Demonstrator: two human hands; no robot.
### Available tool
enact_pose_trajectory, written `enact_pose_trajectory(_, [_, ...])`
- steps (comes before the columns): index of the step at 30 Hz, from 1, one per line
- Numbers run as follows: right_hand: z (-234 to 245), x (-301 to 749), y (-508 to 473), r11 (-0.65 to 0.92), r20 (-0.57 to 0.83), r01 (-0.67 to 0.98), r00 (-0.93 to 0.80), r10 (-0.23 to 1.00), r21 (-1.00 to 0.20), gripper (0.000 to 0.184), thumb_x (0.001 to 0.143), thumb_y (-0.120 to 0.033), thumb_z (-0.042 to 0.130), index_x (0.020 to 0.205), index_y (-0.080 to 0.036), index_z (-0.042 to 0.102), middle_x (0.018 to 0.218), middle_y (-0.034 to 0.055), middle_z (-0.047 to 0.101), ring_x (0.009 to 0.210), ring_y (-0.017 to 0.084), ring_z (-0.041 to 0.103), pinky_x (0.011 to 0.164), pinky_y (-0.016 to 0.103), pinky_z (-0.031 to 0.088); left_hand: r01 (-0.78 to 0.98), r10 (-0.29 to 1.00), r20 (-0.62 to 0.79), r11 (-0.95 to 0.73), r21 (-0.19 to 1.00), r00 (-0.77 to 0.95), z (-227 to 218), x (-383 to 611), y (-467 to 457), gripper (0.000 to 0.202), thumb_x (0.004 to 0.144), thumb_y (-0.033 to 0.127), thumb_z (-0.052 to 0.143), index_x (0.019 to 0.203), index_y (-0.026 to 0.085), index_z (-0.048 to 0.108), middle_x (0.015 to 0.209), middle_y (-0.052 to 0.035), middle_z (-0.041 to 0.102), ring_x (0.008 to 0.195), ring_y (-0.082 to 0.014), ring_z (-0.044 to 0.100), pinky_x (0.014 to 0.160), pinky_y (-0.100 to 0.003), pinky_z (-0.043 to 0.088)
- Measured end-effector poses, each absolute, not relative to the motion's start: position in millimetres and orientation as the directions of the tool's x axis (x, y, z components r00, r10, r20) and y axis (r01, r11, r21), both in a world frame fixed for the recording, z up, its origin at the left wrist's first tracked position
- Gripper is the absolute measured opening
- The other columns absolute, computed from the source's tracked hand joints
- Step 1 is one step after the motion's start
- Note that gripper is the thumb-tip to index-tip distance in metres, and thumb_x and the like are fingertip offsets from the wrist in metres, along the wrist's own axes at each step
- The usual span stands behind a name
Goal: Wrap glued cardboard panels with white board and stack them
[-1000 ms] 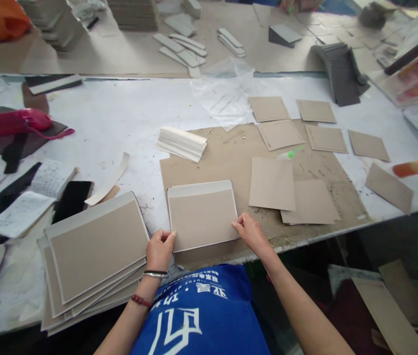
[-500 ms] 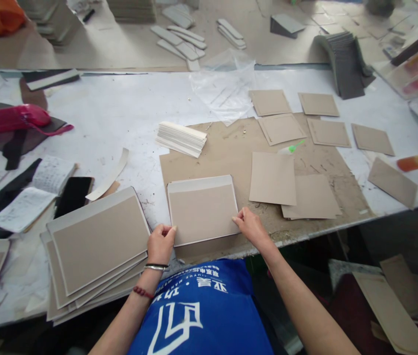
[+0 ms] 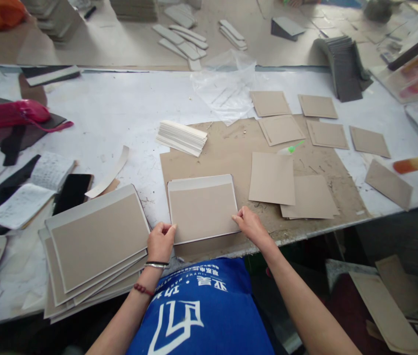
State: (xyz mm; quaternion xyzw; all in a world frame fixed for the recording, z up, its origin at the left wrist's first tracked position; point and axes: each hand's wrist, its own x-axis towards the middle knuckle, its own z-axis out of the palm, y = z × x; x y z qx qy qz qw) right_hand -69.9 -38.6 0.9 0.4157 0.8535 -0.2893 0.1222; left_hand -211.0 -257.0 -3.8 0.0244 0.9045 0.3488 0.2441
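Observation:
A tan rectangular panel (image 3: 203, 212) with a pale top strip and thin dark edges lies in front of me, over a brown board (image 3: 224, 148). My left hand (image 3: 160, 241) pinches its lower left corner between thumb and fingers. At the panel's right edge, near the lower corner, my right hand (image 3: 250, 226) pinches it too. Left of my left hand is a fanned stack of larger tan panels (image 3: 98, 241) with the same pale strip. Two overlapping tan square pieces (image 3: 271, 177) rest just beyond my right hand.
A bundle of white strips (image 3: 181, 138) lies behind the panel. Several small tan pieces (image 3: 281, 129) are spread at the right, near a green-tipped item (image 3: 296, 146). A phone (image 3: 72, 193) and an open notebook (image 3: 27, 197) sit at the left. The table's front edge runs beside my right forearm.
Both hands keep their hold at the same corners of the panel. The view has shifted very slightly; nothing else has visibly moved.

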Motion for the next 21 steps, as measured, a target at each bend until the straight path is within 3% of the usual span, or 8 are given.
enact_pose_trajectory(14, [1.5, -71.6, -39.6, 0.497, -0.456, 0.789, -0.615, 0.644, -0.361, 0.012, 0.078, -0.026, 0.051, 0.070, -0.019, 0.045, 0.067, 0.0015, 0.055, 0.066, 0.015, 0.050, 0.060, 0.023, 0.031, -0.135, 0.187, -0.414, 0.761, 0.634, -0.891, 4.1, -209.0, -251.8, 0.017, 0.066, 0.034, 0.050, 0.057, 0.019, 0.052, 0.056, 0.0008, 0.055, 0.058, -0.0153, 0.051, 0.060, -0.026, 0.039])
enact_pose_trajectory(21, [4.0, -72.4, -41.0, 0.500, -0.453, 0.791, -0.612, 0.649, -0.353, 0.013, 0.079, -0.026, 0.051, 0.070, -0.020, 0.043, 0.069, 0.0020, 0.055, 0.067, 0.015, 0.050, 0.060, 0.023, 0.031, 0.011, 0.245, -0.316, 0.806, 0.592, -0.917, -3.7, -205.0, -255.6, 0.016, 0.072, 0.032, 0.048, 0.061, 0.020, 0.049, 0.065, -0.0022, 0.055, 0.067, -0.0179, 0.053, 0.067, -0.029, 0.040])
